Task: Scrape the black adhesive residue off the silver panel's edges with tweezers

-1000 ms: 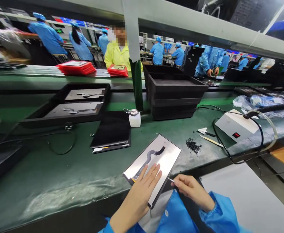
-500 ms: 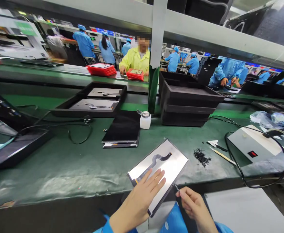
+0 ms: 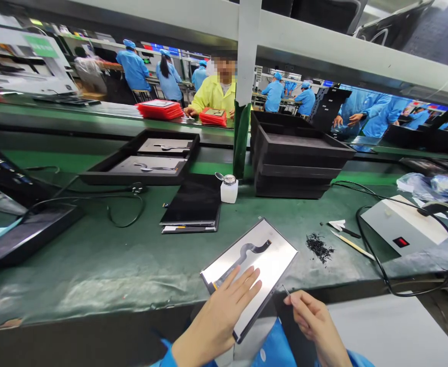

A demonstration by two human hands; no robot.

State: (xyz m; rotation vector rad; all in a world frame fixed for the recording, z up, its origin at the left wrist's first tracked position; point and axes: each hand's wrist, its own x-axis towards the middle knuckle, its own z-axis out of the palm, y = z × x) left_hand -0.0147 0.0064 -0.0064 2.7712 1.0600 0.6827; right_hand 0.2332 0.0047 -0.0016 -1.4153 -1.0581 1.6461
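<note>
Partly off the table [image 3: 124, 262] at six o'clock, the screen [image 3: 275, 260] seems started, not finished: left hand [image 3: 229, 308] flat on it, fingers spread a bit, right hand [image 3: 312, 317] pinching a stick [image 3: 286, 290] at its four o'clock, black bits [image 3: 319, 248] heaped at two.

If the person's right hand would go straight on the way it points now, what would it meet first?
The thin tool in the right hand would likely meet the near edge of the flat panel first; the exact height is unclear.
</note>
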